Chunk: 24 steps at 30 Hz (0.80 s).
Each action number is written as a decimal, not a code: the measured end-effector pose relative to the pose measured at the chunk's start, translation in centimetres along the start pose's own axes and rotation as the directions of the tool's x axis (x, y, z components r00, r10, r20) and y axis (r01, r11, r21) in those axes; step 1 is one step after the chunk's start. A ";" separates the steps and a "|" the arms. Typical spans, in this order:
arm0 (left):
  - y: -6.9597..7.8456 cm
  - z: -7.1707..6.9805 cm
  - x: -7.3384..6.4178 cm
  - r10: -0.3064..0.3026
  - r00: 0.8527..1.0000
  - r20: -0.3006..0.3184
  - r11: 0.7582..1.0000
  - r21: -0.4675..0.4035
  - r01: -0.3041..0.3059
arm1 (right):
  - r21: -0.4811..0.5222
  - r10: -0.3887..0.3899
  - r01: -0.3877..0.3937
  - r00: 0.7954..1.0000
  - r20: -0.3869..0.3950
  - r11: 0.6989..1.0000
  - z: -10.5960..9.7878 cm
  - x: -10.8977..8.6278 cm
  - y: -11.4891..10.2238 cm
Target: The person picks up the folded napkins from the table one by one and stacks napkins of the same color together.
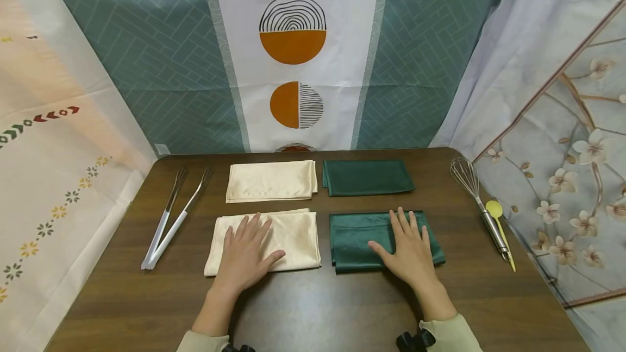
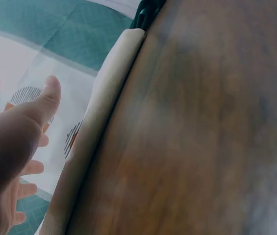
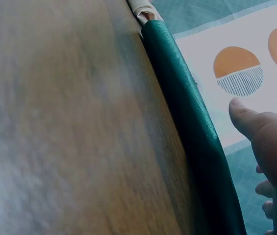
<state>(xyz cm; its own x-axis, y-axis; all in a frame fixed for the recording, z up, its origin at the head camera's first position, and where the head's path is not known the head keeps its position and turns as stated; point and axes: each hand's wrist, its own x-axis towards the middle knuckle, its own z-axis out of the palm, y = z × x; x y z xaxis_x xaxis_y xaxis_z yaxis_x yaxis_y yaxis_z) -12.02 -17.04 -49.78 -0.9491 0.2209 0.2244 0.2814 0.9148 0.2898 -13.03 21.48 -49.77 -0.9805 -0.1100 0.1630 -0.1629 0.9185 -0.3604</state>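
Palm down with fingers spread, my left hand (image 1: 246, 254) lies over the nearer cream folded cloth (image 1: 298, 240). Its thumb points toward the right. In the left wrist view, the rolled front fold of the cream cloth (image 2: 96, 117) runs beside the left thumb (image 2: 42, 105). On the other side, my right hand (image 1: 411, 254) is spread the same way over the nearer dark green folded cloth (image 1: 354, 240), thumb toward the left. The green cloth's smooth front fold (image 3: 192, 122) shows beside the right thumb (image 3: 256, 120) in the right wrist view. Neither hand grips anything.
Behind these lie another cream folded cloth (image 1: 271, 181) and another green one (image 1: 367, 178). Metal tongs (image 1: 168, 230) with pale handles rest at the left. A whisk (image 1: 481, 208) and a yellow spoon (image 1: 495, 211) lie by the right edge. Patterned curtains (image 1: 161, 58) surround the wooden table (image 1: 332, 314).
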 end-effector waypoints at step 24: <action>-5.1 -1.6 -2.0 -0.069 0.983 -0.168 0.979 -0.201 0.034 | 0.551 -0.164 0.166 0.985 -0.053 0.818 1.1 4.0 -5.6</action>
<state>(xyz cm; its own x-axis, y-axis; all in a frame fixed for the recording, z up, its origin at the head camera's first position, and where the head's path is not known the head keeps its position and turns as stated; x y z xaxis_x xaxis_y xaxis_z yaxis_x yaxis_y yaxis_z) -11.39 -22.71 -50.24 -0.9291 0.0973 0.3567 0.2712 0.8350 0.4787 -16.17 15.43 -48.14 -0.9332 -0.2390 0.2683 -0.3565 0.5235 -0.7738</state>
